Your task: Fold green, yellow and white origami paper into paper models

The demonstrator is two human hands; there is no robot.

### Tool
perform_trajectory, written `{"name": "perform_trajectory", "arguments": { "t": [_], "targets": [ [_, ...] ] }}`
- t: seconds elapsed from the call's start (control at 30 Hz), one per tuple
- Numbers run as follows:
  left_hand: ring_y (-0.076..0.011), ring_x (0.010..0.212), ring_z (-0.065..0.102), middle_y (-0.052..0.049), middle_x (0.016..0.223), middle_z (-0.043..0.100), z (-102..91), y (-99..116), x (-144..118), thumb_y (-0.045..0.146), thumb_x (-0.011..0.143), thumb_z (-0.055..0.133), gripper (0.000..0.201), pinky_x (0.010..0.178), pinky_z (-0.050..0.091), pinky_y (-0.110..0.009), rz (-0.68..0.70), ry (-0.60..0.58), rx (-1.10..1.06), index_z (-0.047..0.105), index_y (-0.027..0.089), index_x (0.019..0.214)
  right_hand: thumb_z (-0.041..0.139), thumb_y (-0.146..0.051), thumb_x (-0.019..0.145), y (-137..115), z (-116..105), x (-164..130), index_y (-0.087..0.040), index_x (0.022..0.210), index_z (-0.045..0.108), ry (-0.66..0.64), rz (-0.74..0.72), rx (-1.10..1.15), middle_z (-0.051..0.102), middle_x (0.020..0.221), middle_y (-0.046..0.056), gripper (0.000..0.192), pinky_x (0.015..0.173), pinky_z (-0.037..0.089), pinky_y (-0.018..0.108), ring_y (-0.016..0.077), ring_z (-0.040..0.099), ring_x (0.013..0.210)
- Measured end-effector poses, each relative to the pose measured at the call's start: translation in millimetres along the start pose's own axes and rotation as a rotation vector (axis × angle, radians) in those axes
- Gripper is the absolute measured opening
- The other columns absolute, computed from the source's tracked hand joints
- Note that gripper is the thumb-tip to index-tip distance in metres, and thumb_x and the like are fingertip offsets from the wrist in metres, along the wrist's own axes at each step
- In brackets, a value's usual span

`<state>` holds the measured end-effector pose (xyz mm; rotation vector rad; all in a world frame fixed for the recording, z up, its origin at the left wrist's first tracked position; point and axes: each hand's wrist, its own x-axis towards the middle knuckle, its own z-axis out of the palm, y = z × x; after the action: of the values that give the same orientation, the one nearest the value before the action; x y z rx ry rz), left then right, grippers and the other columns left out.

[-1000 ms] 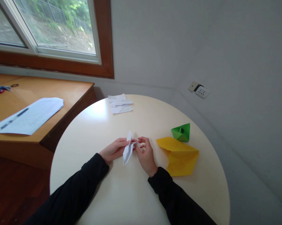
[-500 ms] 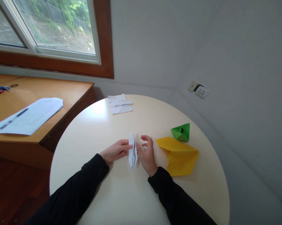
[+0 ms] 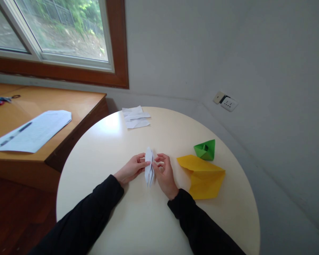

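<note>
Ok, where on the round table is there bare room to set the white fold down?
Bare top runs between the paper scraps and the hands, and along the table left edge. The near edge between the sleeves is free too. Crowded: right of the right hand, where the yellow fold and green fold lie. Both hands, left hand too, pinch the white fold.

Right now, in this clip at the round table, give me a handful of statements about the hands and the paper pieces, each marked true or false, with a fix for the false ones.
1. Both the left hand and the right hand pinch the white folded paper. True.
2. The green paper boat is held in the right hand. False: it sits on the round table, beyond the yellow folded paper.
3. The yellow folded paper lies to the right of the right hand. True.
4. The white paper scraps lie on the wooden desk. False: they lie at the far edge of the round table.
</note>
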<state>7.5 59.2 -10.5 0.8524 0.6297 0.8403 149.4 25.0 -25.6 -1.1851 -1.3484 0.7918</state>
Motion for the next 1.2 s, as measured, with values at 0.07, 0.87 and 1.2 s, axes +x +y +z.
{"name": "perform_trajectory", "arguments": {
  "t": [0.07,0.87,1.2],
  "targets": [
    [-0.0139,0.073,0.064,-0.007,0.083,0.070,0.5,0.6,0.4,0.023,0.067,0.075,0.032,0.071,0.047,-0.023,0.016,0.032,-0.003,0.061,0.012,0.093,0.056,-0.030,0.079,-0.3,0.0,0.1,-0.022,0.105,0.047,-0.009,0.000,-0.013,0.056,0.091,0.003,0.028,0.073,0.048,0.032,0.0168,0.057,0.086],
    [-0.0176,0.082,0.065,-0.009,0.086,0.069,-0.5,3.1,1.5,-0.006,0.060,0.053,0.044,0.083,0.046,-0.030,-0.053,0.005,-0.178,0.060,0.011,0.100,0.051,-0.015,0.077,-1.8,-0.7,3.3,-0.021,0.089,0.063,-0.124,-0.100,-0.161,0.053,0.093,0.006,0.018,0.068,0.052,0.031,0.0175,0.056,0.082],
    [-0.0164,0.078,0.065,-0.006,0.085,0.069,-2.6,-2.3,2.0,0.012,0.066,0.073,0.041,0.075,0.047,-0.026,-0.024,-0.026,-0.079,0.057,0.016,0.104,0.050,-0.012,0.072,-4.7,-0.4,4.5,-0.020,0.082,0.058,-0.092,-0.126,-0.173,0.053,0.088,0.005,0.016,0.066,0.052,0.031,0.0182,0.054,0.082]
  ]
}}
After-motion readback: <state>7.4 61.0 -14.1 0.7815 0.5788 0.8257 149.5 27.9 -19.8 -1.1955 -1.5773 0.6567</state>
